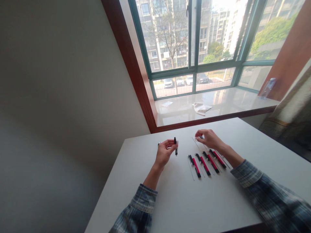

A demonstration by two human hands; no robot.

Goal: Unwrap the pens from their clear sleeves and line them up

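Observation:
My left hand [165, 152] is closed, pinching a short black pen part [176, 145] upright between thumb and fingers, just above the table. To the right, my right hand [207, 137] is at the far side of the table with its fingers drawn together. Something small and dark shows at those fingertips, too unclear to name. Below it lie several red-and-black pen barrels [208, 164] in a slanting row, each with a black part at its upper end. Thin pale pen refills [191, 168] lie between them. Another thin refill [195, 142] rests beside my right fingers.
A few small dark pieces [159, 143] sit behind my left hand, partly hidden. Beyond the white table [179, 200], a windowsill [228, 100] bears a crumpled cloth [201, 108], a pale packet [167, 104] and a clear bottle [268, 88]. A wall [73, 97] stands at left, a curtain [286, 110] at right.

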